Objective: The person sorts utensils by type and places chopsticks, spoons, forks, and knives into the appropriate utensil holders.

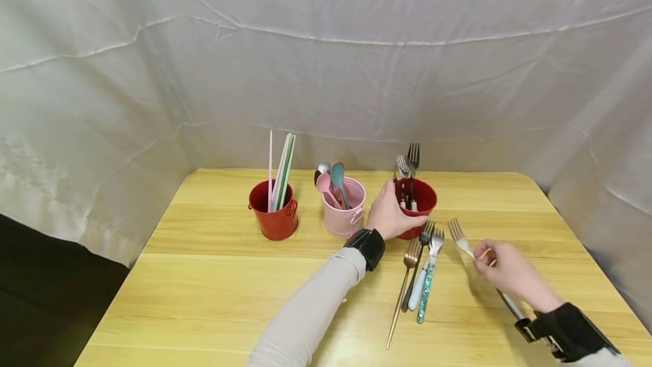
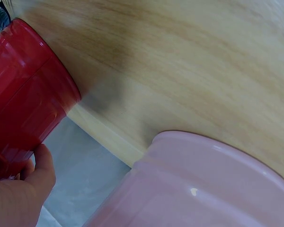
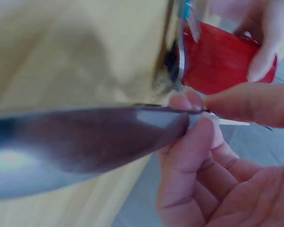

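My left hand (image 1: 391, 214) grips the right-hand red bucket (image 1: 425, 203) at its rim, the thumb across the near side. Several forks (image 1: 414, 157) stand in that bucket, tines up. To its right, my right hand (image 1: 514, 272) pinches a silver fork (image 1: 462, 241) by the handle, its tines pointing away toward the back; the broad handle end (image 3: 99, 139) fills the right wrist view. Between the hands, a copper fork (image 1: 402, 290), a black fork (image 1: 421, 245), a fork with a pale blue handle (image 1: 417, 290) and one with a teal handle (image 1: 426, 293) lie side by side.
Left of the gripped bucket stands a pink bucket (image 1: 340, 221) with several spoons (image 1: 337, 174). Farther left, another red bucket (image 1: 277, 224) holds several chopsticks (image 1: 285, 171). A grey cloth (image 1: 326, 84) hangs behind the wooden table (image 1: 204, 287).
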